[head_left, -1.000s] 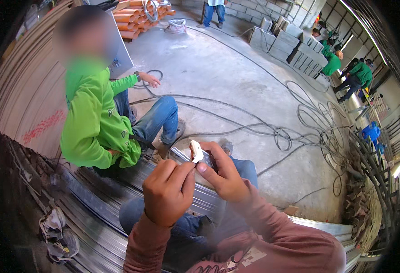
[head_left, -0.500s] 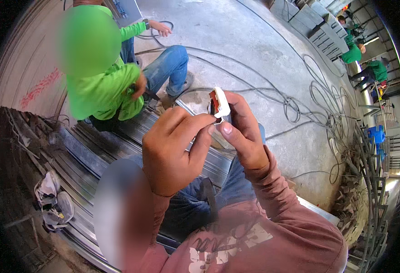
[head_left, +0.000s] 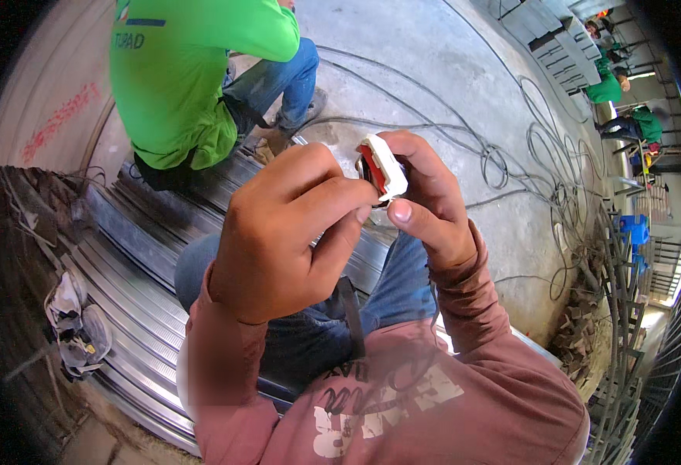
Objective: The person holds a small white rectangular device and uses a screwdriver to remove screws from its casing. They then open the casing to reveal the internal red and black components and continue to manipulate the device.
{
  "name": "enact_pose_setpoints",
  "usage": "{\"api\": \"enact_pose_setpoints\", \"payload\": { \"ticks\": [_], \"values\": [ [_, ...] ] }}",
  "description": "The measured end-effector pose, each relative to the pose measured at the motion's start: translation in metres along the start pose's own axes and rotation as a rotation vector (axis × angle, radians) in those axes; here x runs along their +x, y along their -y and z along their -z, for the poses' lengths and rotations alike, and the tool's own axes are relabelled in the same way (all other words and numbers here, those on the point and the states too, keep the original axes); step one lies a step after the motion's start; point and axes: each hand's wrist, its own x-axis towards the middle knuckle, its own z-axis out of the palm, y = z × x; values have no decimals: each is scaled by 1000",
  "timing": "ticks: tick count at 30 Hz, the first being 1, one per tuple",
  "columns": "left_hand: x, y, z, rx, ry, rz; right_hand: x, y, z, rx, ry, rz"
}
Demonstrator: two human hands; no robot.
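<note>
In front of my chest, my right hand [head_left: 433,198] grips a small white object with a red and dark inner side [head_left: 387,166]; its exact kind I cannot make out. The right fingers wrap behind it, while the thumb presses near its lower end. My left hand [head_left: 282,232] comes in from the other side, back of the hand toward me. Its thumb and forefinger are pinched together at the object's lower left edge. Whatever lies between those fingertips is hidden.
Ribbed metal sheets [head_left: 135,291] lie beneath me and to the left, with a crumpled whitish bag [head_left: 81,325] on them. A person in a green shirt [head_left: 177,85] sits ahead. Black cables [head_left: 495,163] loop over the concrete floor. Metal bars [head_left: 619,333] are stacked at right.
The white object has tilted, showing more of its red side, and both hands stay on it. The person in green has shifted upward in view, with the arm now drawn in.
</note>
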Motion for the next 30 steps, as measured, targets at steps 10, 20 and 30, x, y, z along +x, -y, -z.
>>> {"api": "enact_pose_setpoints", "payload": {
  "ticks": [10, 20, 30],
  "values": [
    [-2, 7, -10, 283, -62, -161, 3, 2, -7, -4, -74, -56],
    [-1, 11, -16, 395, -175, -216, 4, -3, -13, 62, -154, -42],
    [-3, 1, -14, 406, -158, -114, 5, -2, -17, 56, -164, -2]
  ]
}}
